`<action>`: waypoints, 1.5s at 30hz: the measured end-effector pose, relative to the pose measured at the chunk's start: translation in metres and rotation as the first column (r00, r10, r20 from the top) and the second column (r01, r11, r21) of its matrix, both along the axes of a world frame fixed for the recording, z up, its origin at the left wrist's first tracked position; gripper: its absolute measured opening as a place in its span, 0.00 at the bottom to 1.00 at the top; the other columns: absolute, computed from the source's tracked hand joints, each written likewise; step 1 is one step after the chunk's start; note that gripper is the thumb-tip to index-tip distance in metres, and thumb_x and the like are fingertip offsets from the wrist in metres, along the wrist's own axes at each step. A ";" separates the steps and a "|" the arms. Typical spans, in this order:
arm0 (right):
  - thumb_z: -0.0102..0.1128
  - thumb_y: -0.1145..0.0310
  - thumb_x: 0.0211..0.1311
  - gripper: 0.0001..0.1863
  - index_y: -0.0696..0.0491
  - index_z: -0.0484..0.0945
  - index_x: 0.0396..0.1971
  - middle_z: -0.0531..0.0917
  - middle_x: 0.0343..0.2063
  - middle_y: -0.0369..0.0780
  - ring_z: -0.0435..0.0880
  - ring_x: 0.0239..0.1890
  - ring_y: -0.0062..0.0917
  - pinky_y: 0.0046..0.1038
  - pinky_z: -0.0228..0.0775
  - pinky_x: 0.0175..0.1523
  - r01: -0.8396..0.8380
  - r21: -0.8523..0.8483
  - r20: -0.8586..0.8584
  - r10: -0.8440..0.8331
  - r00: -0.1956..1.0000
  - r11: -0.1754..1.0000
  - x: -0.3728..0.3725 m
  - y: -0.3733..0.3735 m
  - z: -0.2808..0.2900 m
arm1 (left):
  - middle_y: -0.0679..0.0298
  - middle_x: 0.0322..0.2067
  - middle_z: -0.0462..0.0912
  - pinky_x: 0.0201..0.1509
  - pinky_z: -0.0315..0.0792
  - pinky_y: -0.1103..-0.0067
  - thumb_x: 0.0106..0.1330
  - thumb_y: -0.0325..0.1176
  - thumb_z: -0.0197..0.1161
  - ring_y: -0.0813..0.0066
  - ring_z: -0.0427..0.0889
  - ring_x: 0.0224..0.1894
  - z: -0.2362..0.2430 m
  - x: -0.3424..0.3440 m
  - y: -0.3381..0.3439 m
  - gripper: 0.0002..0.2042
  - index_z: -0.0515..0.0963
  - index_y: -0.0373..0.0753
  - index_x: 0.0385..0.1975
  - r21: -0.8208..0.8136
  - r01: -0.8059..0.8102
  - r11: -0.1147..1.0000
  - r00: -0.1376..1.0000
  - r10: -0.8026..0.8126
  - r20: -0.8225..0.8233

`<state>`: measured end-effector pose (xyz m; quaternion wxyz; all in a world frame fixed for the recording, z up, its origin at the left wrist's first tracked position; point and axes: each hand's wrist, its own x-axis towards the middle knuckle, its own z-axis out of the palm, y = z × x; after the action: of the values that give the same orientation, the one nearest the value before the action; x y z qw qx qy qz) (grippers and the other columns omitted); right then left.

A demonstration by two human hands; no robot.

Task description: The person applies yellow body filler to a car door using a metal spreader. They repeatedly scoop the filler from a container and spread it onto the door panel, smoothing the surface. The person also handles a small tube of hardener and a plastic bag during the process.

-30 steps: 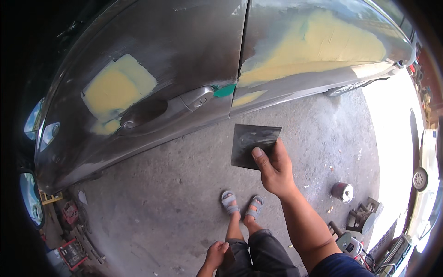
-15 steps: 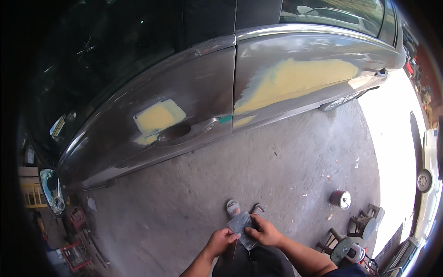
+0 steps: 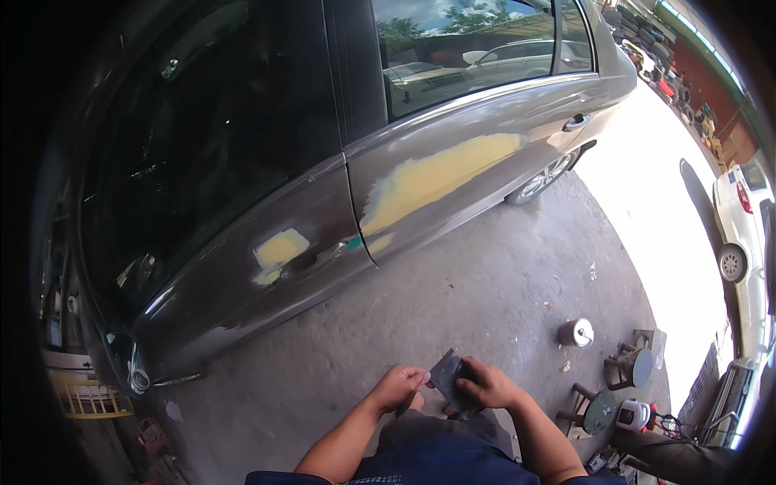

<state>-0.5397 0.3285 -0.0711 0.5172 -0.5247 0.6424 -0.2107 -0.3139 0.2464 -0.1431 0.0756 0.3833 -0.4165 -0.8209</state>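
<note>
A thin, dark grey rectangular sheet (image 3: 447, 373), like sandpaper though its kind is unclear, is held low in front of my body. My right hand (image 3: 487, 385) grips its right side, thumb across the upper face and fingers mostly hidden behind it. At the left edge my left hand (image 3: 402, 386) is closed in a pinch, fingertips at the sheet's border. Beyond my hands stands a dark grey-brown car. Its rear door carries a large yellow filler patch (image 3: 440, 179), and a smaller yellow patch (image 3: 281, 248) lies near the front door handle (image 3: 311, 263).
A round can (image 3: 576, 332) stands on the concrete floor (image 3: 453, 299) at right. Two small stools (image 3: 599, 411) and a white-and-red device (image 3: 633, 415) sit nearer me. A yellow crate (image 3: 91, 399) is at far left. Another white car (image 3: 742, 218) is parked outside, right.
My view has tilted up, showing more car windows and the yard. The sheet has turned and looks darker; both hands stay on it, the left now at its upper left edge.
</note>
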 end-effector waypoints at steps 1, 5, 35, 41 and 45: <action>0.58 0.63 0.58 0.26 0.59 0.67 0.55 0.80 0.43 0.55 0.79 0.48 0.47 0.37 0.70 0.51 0.050 -0.012 -0.010 -0.051 0.999 0.999 -0.009 0.009 0.004 | 0.70 0.17 0.74 0.19 0.62 0.87 0.67 0.37 0.60 0.87 0.65 0.14 0.011 -0.013 0.000 0.12 0.79 0.32 0.35 -0.028 0.017 0.999 1.000 -0.017 0.005; 0.59 0.62 0.56 0.26 0.58 0.69 0.53 0.81 0.39 0.54 0.81 0.43 0.46 0.37 0.73 0.48 0.207 -0.046 0.005 -0.207 0.978 0.977 -0.053 0.050 0.012 | 0.65 0.25 0.80 0.18 0.64 0.86 0.64 0.35 0.64 0.88 0.65 0.14 0.025 -0.059 -0.001 0.10 0.78 0.34 0.33 -0.010 -0.105 0.994 0.994 0.105 0.005; 0.57 0.70 0.62 0.15 0.59 0.71 0.47 0.76 0.44 0.46 0.82 0.39 0.28 0.28 0.73 0.44 0.677 -0.425 0.153 -0.690 0.708 0.601 -0.295 0.203 0.032 | 0.73 0.27 0.74 0.36 0.67 0.85 0.69 0.37 0.56 0.88 0.70 0.31 0.089 -0.359 0.103 0.09 0.76 0.36 0.36 -0.492 0.341 0.801 0.930 -0.364 0.051; 0.63 0.62 0.57 0.29 0.56 0.67 0.58 0.77 0.46 0.48 0.78 0.48 0.40 0.35 0.72 0.51 0.312 -0.532 -0.203 -0.476 0.856 0.788 -0.272 0.183 0.066 | 0.70 0.28 0.79 0.35 0.70 0.84 0.67 0.35 0.60 0.87 0.73 0.30 0.108 -0.363 0.091 0.09 0.78 0.35 0.34 -0.494 0.243 0.835 0.961 -0.277 0.004; 0.62 0.61 0.57 0.23 0.55 0.73 0.50 0.81 0.42 0.50 0.81 0.43 0.43 0.35 0.73 0.47 0.368 -0.424 -0.161 -0.469 0.868 0.827 -0.261 0.170 0.054 | 0.69 0.29 0.80 0.36 0.71 0.84 0.66 0.36 0.61 0.86 0.75 0.31 0.110 -0.361 0.087 0.09 0.78 0.35 0.33 -0.464 0.208 0.861 0.968 -0.250 -0.029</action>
<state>-0.8008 0.4989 -0.0171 0.2581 -0.4824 0.7509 -0.3698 -0.6752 0.3335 -0.0329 0.0839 0.2657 -0.6367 -0.7190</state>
